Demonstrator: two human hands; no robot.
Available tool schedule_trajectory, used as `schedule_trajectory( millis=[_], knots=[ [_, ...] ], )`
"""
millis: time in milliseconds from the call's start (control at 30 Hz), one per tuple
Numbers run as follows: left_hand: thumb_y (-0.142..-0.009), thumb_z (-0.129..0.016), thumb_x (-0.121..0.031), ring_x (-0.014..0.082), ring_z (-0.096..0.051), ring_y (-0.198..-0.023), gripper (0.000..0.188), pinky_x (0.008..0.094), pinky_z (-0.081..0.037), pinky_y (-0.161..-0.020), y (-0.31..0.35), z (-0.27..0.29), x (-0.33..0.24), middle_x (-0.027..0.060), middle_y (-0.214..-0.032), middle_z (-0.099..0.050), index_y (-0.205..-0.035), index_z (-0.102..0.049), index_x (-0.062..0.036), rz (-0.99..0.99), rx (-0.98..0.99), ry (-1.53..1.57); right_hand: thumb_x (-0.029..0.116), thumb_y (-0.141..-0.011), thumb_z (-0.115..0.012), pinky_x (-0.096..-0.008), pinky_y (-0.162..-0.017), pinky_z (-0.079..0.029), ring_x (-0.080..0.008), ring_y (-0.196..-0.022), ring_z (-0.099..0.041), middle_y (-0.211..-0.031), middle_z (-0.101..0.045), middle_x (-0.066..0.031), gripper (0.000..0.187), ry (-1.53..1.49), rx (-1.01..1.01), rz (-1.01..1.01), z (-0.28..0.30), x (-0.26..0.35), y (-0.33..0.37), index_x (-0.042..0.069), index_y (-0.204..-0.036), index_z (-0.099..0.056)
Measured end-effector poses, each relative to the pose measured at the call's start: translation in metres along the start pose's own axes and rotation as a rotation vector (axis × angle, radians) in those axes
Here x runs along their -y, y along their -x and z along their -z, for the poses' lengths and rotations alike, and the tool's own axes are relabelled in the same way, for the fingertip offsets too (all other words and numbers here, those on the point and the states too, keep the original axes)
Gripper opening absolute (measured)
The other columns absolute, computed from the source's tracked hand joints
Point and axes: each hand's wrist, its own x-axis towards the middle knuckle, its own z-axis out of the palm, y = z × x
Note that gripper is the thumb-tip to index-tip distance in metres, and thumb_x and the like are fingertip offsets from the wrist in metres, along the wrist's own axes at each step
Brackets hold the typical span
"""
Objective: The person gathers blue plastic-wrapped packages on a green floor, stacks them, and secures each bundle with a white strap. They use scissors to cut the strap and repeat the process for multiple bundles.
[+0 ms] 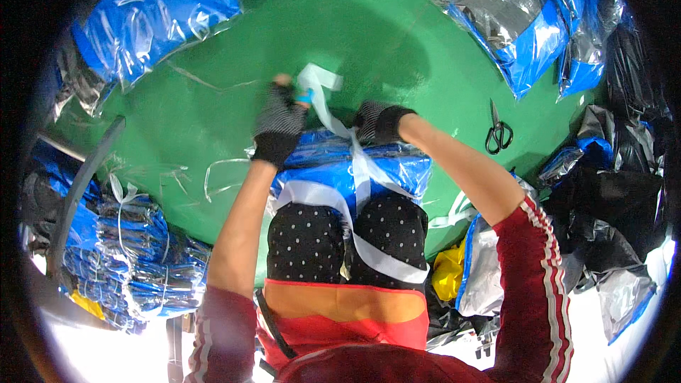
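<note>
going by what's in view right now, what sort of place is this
Probably a packing area or workshop: plastic-wrapped blue packages lie around a green surface, with a tied bundle at left and black scissors at right.

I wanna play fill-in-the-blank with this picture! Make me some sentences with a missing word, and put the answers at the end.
1. The big flat surface is coloured ____.
2. The scissors lie on the person's ____ side.
3. The long strip draped over the dotted black cloth is coloured ____.
4. The left hand and right hand both wear ____.

Missing words: green; right; white; gloves.
</note>
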Motion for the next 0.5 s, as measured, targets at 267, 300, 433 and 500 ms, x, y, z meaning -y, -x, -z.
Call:
schedule_trajectory(
  millis=[267,300,433,500],
  knots=[
    [-0.078,-0.060,-0.023,0.0312,-0.055,-0.096,0.027,0.0389,-0.042,-0.087,0.170,0.081,-0.008,0.0140,-0.102,-0.058,-0.094,-0.057,-0.0011,-0.276,0.143,-0.078,0.022,-0.086,-0.049,-0.0395,-0.058,-0.044,-0.0299,-0.065,-0.057,-0.070,-0.059,-0.0170,0.025,-0.516,-0.837,0.186,-0.062,0.034,0.053,-0.003,-0.083,-0.054],
    [-0.079,-0.059,-0.021,0.0306,-0.058,-0.086,0.023,0.0375,-0.045,-0.080,0.191,0.088,-0.005,0.0133,-0.094,-0.060,-0.089,-0.058,-0.0006,-0.065,0.134,0.207,0.022,-0.087,-0.050,-0.0356,-0.056,-0.044,-0.0246,-0.063,-0.057,-0.069,-0.059,-0.0133,0.025,-0.949,-0.840,0.221,-0.074,0.037,0.058,-0.003,-0.085,-0.054],
    [-0.085,-0.052,-0.034,0.0364,-0.059,-0.071,0.039,0.0410,-0.048,-0.069,0.251,0.117,0.046,0.0196,-0.078,-0.060,-0.099,-0.055,0.0033,0.260,0.451,0.267,0.021,-0.086,-0.055,-0.0272,-0.055,-0.043,-0.0136,-0.062,-0.054,-0.071,-0.058,-0.0062,0.022,-1.111,-0.653,0.036,-0.084,0.055,0.076,-0.001,-0.092,-0.055],
    [-0.087,-0.047,-0.041,0.0351,-0.060,-0.080,0.053,0.0421,-0.049,-0.071,0.285,0.113,0.083,0.0248,-0.094,-0.058,-0.116,-0.044,0.0044,0.359,0.707,-0.268,0.019,-0.087,-0.057,-0.0256,-0.058,-0.045,-0.0126,-0.066,-0.055,-0.078,-0.060,-0.0056,0.021,-1.174,-0.613,-0.100,-0.077,0.080,0.092,0.002,-0.099,-0.055]
  ],
)
